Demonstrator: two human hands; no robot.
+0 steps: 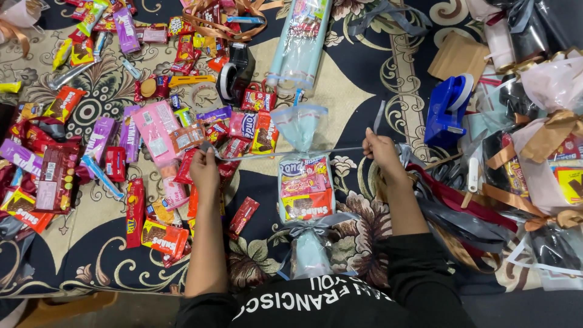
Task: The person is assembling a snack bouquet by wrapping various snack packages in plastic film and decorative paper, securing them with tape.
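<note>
I see the left hand (204, 165) and right hand (379, 149) each pinching an end of a grey ribbon (285, 153), taut across the cellophane candy bundle (305, 188).

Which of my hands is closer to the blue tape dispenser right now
Right. Your right hand pinches the grey ribbon just left of the blue tape dispenser. Your left hand holds the ribbon's other end, far across the wrapped candy bundle, among loose sweets.

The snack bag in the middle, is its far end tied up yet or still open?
Not tied yet. The far end of the snack bag fans open while the left hand and right hand stretch a grey ribbon across its neck.
</note>
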